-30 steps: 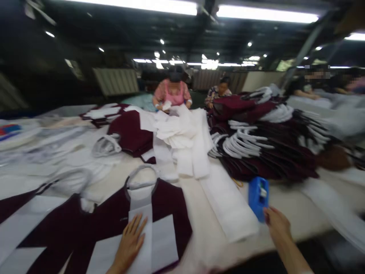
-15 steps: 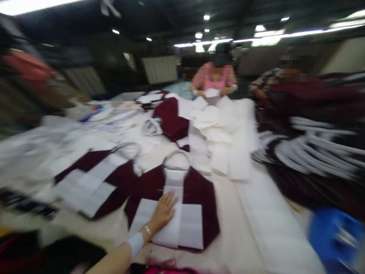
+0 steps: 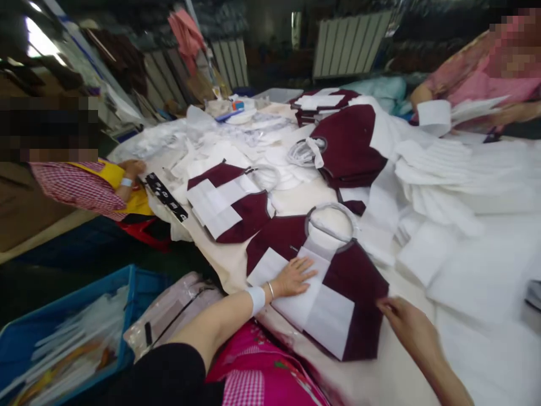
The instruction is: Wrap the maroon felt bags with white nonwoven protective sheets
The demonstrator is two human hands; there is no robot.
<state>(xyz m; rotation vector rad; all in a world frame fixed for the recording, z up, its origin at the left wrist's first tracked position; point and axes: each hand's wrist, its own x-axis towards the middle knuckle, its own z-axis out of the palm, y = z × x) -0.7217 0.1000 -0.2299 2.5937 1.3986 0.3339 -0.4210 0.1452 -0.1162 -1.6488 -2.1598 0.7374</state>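
Note:
A folded maroon garment (image 3: 363, 276) with a grey-trimmed round neck lies on the table before me. White sheets (image 3: 333, 310) rest across its front, and a clear plastic ring (image 3: 350, 217) stands at the neck. My left hand (image 3: 293, 277) lies flat on the white sheets, fingers spread. At the garment's right edge, the fingertips of my right hand (image 3: 403, 318) pinch the maroon cloth. A second maroon garment (image 3: 240, 220), dressed with similar white sheets and a ring, is just to the left.
Behind lie a maroon garment stack (image 3: 350, 141) and a bundle of clear rings (image 3: 302, 152). White sheets (image 3: 439, 175) pile up on the right. A blue crate (image 3: 131, 304) stands lower left. Co-workers sit at the left (image 3: 84, 186) and far right (image 3: 477, 84).
My view has swung to the left, bringing the blue crate and the left co-worker into sight. My right hand has come in at the garment's right edge; my left hand stays on the sheets.

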